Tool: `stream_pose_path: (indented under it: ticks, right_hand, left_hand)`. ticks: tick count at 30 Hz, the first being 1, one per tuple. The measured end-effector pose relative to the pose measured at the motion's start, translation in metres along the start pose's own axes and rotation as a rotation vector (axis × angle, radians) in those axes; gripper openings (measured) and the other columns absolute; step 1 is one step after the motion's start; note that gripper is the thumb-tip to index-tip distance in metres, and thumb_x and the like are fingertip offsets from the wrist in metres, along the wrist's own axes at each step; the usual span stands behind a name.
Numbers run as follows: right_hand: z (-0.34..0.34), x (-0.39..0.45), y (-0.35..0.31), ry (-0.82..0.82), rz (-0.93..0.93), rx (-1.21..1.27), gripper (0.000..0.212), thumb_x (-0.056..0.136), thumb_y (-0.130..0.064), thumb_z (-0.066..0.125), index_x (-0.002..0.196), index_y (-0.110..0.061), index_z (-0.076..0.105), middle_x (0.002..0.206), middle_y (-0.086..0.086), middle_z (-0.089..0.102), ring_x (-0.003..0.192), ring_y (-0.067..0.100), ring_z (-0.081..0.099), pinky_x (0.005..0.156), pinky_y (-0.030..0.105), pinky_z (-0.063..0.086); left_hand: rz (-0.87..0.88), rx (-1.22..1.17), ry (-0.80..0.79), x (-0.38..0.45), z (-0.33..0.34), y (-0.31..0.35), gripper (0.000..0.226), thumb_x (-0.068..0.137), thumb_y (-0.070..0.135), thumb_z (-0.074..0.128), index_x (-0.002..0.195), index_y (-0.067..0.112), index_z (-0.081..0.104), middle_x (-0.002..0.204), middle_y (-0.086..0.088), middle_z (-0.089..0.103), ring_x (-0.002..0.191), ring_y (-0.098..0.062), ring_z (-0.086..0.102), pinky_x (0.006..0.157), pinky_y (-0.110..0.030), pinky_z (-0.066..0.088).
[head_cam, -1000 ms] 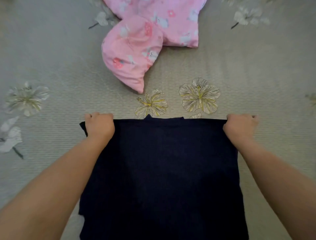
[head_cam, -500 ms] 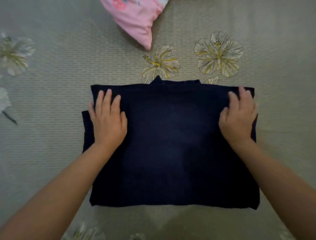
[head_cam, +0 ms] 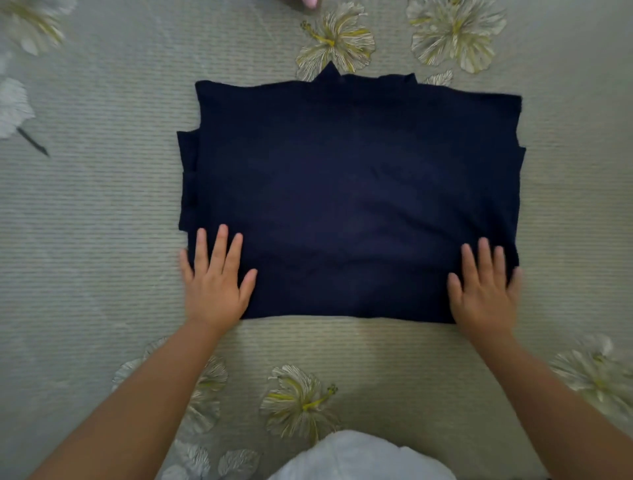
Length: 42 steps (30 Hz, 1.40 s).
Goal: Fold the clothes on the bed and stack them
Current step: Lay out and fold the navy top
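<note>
A dark navy garment (head_cam: 349, 195), already folded into a rough rectangle, lies flat on a pale green bedspread (head_cam: 96, 205) printed with large cream and yellow flowers. All positions here are given from that garment. The person's left hand (head_cam: 215, 284) lies palm down on its near left corner, fingers straight and spread, gripping nothing. The right hand (head_cam: 483, 291) lies the same way on the near right corner, fingers straight and close together, also holding nothing. Both bare forearms reach in from the near side. Layered edges peek out along the garment's left and right sides, and a small point of fabric sticks up at its far edge. A sliver of pink cloth (head_cam: 310, 2) shows well beyond the far edge, and something white (head_cam: 359, 455) sits on the near side, closest to the viewer. The garment looks soft, light and limp, likely to sag and unfold if lifted by one edge; sliding flat hands beneath both short sides would probably keep it together.
</note>
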State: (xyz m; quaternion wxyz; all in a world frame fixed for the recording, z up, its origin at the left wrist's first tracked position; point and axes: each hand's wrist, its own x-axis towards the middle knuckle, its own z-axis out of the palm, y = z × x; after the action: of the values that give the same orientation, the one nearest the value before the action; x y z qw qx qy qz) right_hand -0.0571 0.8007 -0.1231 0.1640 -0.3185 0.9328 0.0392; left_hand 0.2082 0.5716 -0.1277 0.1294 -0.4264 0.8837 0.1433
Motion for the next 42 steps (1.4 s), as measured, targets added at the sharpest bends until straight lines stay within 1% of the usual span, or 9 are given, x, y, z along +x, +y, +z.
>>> stream_pose_path:
  ticks: [2, 5, 8, 11, 16, 22, 30, 35, 42]
  right_hand:
    - [0.000, -0.005, 0.012, -0.004, 0.127, 0.073, 0.067, 0.085, -0.045, 0.020, 0.143, -0.012, 0.026, 0.152, 0.013, 0.017, 0.141, 0.032, 0.013, 0.111, 0.051, 0.006]
    - [-0.005, -0.013, 0.018, 0.042, 0.273, 0.204, 0.069, 0.084, -0.037, 0.022, 0.142, 0.000, 0.024, 0.150, 0.024, 0.018, 0.139, 0.036, 0.016, 0.110, 0.051, 0.014]
    - [-0.009, -0.015, 0.016, 0.068, 0.339, 0.334, 0.063, 0.092, -0.033, 0.031, 0.139, 0.007, 0.025, 0.147, 0.026, 0.025, 0.138, 0.035, 0.019, 0.112, 0.048, 0.015]
    - [-0.007, -0.012, 0.011, 0.065, 0.449, 0.383, 0.057, 0.095, -0.025, 0.044, 0.140, 0.005, 0.024, 0.150, 0.021, 0.021, 0.140, 0.031, 0.016, 0.112, 0.047, 0.013]
    - [0.008, -0.014, 0.009, 0.072, 0.501, 0.373, 0.059, 0.094, -0.030, 0.044, 0.141, 0.001, 0.026, 0.151, 0.016, 0.021, 0.141, 0.027, 0.013, 0.112, 0.050, 0.005]
    - [0.020, -0.011, 0.011, 0.192, 0.517, 0.344, 0.065, 0.082, -0.037, 0.032, 0.125, 0.009, 0.048, 0.132, 0.026, 0.048, 0.125, 0.042, 0.043, 0.101, 0.062, 0.023]
    - [0.028, -0.010, 0.017, 0.199, 0.489, 0.220, 0.059, 0.081, -0.039, 0.035, 0.115, 0.004, 0.059, 0.125, 0.021, 0.056, 0.119, 0.036, 0.051, 0.093, 0.064, 0.027]
    - [0.033, -0.010, 0.017, 0.279, 0.469, 0.220, 0.056, 0.082, -0.037, 0.036, 0.113, 0.003, 0.060, 0.123, 0.021, 0.058, 0.119, 0.037, 0.050, 0.091, 0.067, 0.029]
    - [0.030, -0.006, 0.011, 0.378, 0.539, 0.333, 0.050, 0.083, -0.035, 0.041, 0.107, 0.002, 0.063, 0.121, 0.022, 0.058, 0.115, 0.040, 0.053, 0.097, 0.058, 0.024]
  left_hand:
    - [-0.023, -0.002, -0.009, 0.000, 0.001, 0.000, 0.074, 0.083, 0.052, 0.016, 0.140, 0.007, 0.033, 0.149, -0.015, 0.026, 0.138, -0.040, 0.014, 0.108, -0.059, 0.005]
    - [-0.058, 0.038, -0.050, 0.001, 0.000, 0.000, 0.071, 0.087, 0.057, 0.021, 0.144, 0.015, 0.020, 0.154, -0.005, 0.012, 0.142, -0.032, 0.002, 0.110, -0.055, -0.004]
    - [-0.059, 0.066, -0.015, 0.005, -0.013, 0.015, 0.056, 0.092, 0.037, 0.045, 0.140, 0.011, 0.034, 0.151, -0.011, 0.024, 0.141, -0.033, 0.011, 0.109, -0.057, 0.001]
    - [0.128, 0.062, 0.033, 0.017, -0.029, 0.049, 0.045, 0.090, 0.023, 0.055, 0.131, 0.006, 0.049, 0.143, -0.017, 0.038, 0.136, -0.037, 0.026, 0.108, -0.058, 0.013]
    - [0.450, 0.147, -0.040, 0.065, -0.031, 0.135, 0.046, 0.098, 0.026, 0.033, 0.143, 0.016, 0.029, 0.153, -0.005, 0.019, 0.142, -0.021, 0.009, 0.114, -0.039, 0.009]
    - [0.760, 0.303, -0.089, 0.131, -0.033, 0.248, 0.054, 0.095, 0.012, 0.034, 0.146, 0.015, 0.016, 0.154, -0.004, 0.013, 0.139, -0.023, 0.016, 0.109, -0.036, 0.021]
    - [0.812, 0.498, -0.184, 0.183, -0.030, 0.340, 0.084, 0.084, 0.013, 0.054, 0.146, 0.027, -0.001, 0.155, 0.003, -0.004, 0.121, -0.031, 0.028, 0.082, -0.039, 0.039]
    - [0.755, 0.542, -0.271, 0.188, -0.038, 0.358, 0.079, 0.078, 0.014, 0.063, 0.142, 0.025, 0.018, 0.147, -0.001, 0.016, 0.116, -0.032, 0.034, 0.073, -0.035, 0.039]
    - [0.674, 0.521, -0.150, 0.172, -0.038, 0.356, 0.038, 0.081, 0.005, 0.058, 0.117, 0.009, 0.047, 0.126, -0.011, 0.037, 0.110, -0.032, 0.036, 0.069, -0.030, 0.033]
